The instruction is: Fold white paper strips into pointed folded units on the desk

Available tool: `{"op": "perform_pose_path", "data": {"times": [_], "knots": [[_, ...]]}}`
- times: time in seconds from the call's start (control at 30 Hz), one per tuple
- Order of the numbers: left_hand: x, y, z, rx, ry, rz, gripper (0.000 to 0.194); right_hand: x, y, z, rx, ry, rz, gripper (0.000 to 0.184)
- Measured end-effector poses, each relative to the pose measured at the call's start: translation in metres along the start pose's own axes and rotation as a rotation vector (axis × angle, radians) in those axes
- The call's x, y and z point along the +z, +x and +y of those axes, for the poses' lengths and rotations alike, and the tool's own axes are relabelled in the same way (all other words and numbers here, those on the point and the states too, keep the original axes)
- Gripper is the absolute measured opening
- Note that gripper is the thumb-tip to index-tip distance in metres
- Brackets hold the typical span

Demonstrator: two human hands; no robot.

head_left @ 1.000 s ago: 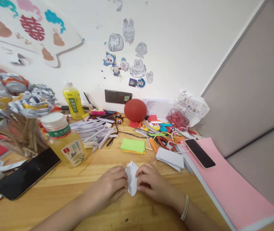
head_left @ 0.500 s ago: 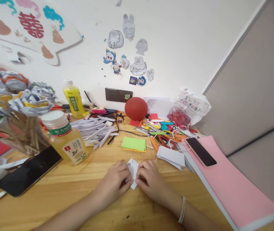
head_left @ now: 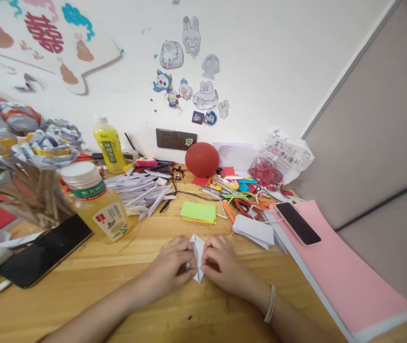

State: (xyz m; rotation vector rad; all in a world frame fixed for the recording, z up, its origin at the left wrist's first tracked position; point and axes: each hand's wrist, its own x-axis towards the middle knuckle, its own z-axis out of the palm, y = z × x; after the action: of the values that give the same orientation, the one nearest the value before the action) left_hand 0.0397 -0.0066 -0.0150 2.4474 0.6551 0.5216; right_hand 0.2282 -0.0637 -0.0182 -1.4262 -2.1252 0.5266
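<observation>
Pinching a folded white paper [head_left: 198,247] from both sides, the left hand [head_left: 173,259] and the right hand [head_left: 224,262] face each other with curled fingers, each thumb drawn in close to its fingertips at the paper's edge. How firmly either one grips cannot be told.

The paper lies directly between the two sets of fingertips — off the right of the left hand, off the left of the right hand — and neither hand is clearly nearer. Its long axis runs away from the person, with one pointed end beyond the fingers and the other on the near side, so the hands meet its long edges rather than its tips. Whether it rests flat or is slightly raised is hard to tell.

Below the hands is a wooden table [head_left: 174,314], bare on the near side of them. Straight beyond the hands is a green paper stack [head_left: 198,210]; beyond the right hand and to its right, a white paper stack [head_left: 253,232]. Farther right of that hand, a phone [head_left: 298,224] lies on pink sheets [head_left: 353,276]. Beyond the left hand and to its left stands a juice bottle [head_left: 96,205], with loose white strips [head_left: 139,190] farther out. Well past both hands, a red ball [head_left: 202,159] sits before a white wall [head_left: 278,71] bearing cartoon cut-outs [head_left: 205,96].
</observation>
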Motion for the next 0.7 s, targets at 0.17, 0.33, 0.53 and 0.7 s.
{"op": "perform_pose_path", "data": {"times": [0.17,0.33,0.53,0.7], "knots": [[0.002,-0.001,0.008,-0.083,0.055,0.039,0.010,0.004,-0.001,-0.001,-0.007,-0.024,0.020,0.015],[0.005,0.000,0.013,-0.119,0.085,0.061,0.012,0.006,-0.003,-0.003,-0.002,-0.059,0.038,0.016],[0.006,0.002,0.015,-0.157,0.112,0.081,0.009,0.007,-0.006,-0.011,0.032,-0.095,0.064,0.013],[0.007,0.001,0.015,-0.156,0.088,0.086,0.008,0.009,-0.007,-0.012,0.039,-0.128,0.083,0.013]]}}
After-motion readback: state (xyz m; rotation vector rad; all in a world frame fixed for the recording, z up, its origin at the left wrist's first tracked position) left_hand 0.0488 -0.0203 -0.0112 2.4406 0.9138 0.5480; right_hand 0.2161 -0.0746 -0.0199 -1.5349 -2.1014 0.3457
